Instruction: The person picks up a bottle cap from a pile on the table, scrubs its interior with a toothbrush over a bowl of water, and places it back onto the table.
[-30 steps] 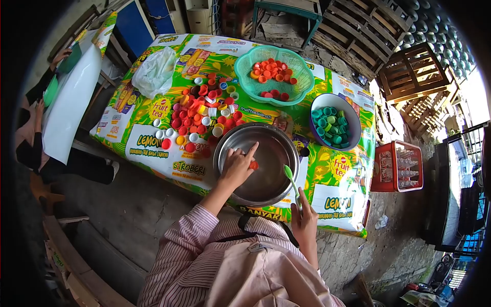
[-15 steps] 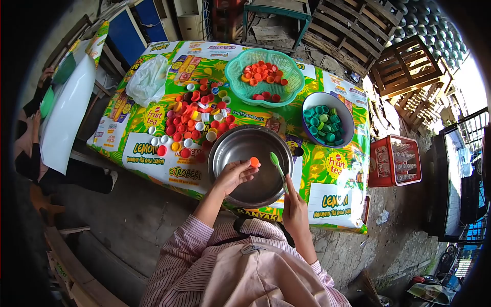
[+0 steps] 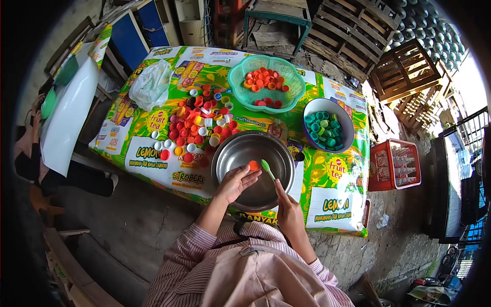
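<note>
My left hand (image 3: 236,184) pinches an orange bottle cap (image 3: 254,166) between thumb and fingers, over a metal basin (image 3: 221,152). In my right hand (image 3: 290,211) is a green toothbrush (image 3: 268,169), its head close to the cap. Left of the basin lies a loose pile of red, orange, yellow and white caps (image 3: 193,132). Behind the basin, a mint-green plastic basket (image 3: 239,102) holds orange and red caps. To the right stands a bowl (image 3: 347,130) with green and teal caps.
A printed plastic cover (image 3: 335,194) drapes the table. A crumpled plastic bag (image 3: 151,87) lies at its far left. A red crate (image 3: 394,166) stands on the floor at right, with wooden pallets (image 3: 353,36) behind. Another person's hand (image 3: 37,120) shows at far left.
The toothbrush has moved left, its head now beside the cap. The cap in my left hand has tilted, showing its open side. The whole view has shifted slightly.
</note>
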The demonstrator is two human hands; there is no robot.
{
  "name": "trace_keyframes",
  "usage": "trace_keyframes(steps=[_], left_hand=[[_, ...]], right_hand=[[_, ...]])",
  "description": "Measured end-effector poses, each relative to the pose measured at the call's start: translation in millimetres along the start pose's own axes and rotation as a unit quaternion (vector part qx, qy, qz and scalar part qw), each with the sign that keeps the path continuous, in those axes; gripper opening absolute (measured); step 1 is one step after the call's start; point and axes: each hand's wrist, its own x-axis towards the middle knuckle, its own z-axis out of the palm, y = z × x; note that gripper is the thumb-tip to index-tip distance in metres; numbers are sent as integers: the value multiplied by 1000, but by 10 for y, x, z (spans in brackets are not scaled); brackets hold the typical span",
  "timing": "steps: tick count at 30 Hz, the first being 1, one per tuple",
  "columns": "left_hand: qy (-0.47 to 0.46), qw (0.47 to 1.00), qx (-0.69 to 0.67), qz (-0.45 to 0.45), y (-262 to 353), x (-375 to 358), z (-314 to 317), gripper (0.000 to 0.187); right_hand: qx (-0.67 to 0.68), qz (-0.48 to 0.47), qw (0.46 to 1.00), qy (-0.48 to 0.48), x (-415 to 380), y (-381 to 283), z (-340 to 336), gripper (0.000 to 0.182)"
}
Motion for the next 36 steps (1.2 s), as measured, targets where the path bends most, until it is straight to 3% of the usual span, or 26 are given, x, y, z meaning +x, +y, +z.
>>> trace_keyframes(steps=[5, 9, 12, 14, 18, 20, 22, 28, 30, 32, 36], left_hand=[[-14, 999, -42, 1, -28, 43, -13, 31], [-7, 999, -44, -18, -26, 13, 41, 24], [-15, 1000, -13, 2, -42, 27, 36, 24], [-12, 994, 105, 43, 6, -36, 116, 23], [15, 990, 129, 59, -4, -38, 138, 22], [-13, 984, 156, 86, 1, -58, 148, 22], [-4, 979, 179, 93, -38, -59, 121, 22], [-15, 970, 202, 131, -53, -54, 98, 22], [-16, 980, 161, 114, -63, -65, 66, 22], [-8, 982, 138, 131, -70, -56, 54, 24], [-43, 989, 91, 106, -5, 19, -33, 34]], right_hand=[[-7, -21, 1000, -12, -56, -48, 59, 61], [24, -3, 999, 26, 13, 23, 47, 62], [9, -29, 1000, 0, -6, -36, 86, 62], [24, -13, 1000, 5, 42, 2, 74, 63], [19, -13, 1000, 8, 52, -63, 15, 62], [16, -29, 999, 3, 34, -8, 77, 62], [30, 36, 999, -11, 62, 17, 14, 52], [11, -35, 999, -13, 40, -20, 38, 55], [10, 34, 999, 1, 75, -21, -3, 55], [31, 13, 999, 15, 74, -64, 10, 54], [52, 83, 993, -66, 22, -240, 77, 54]])
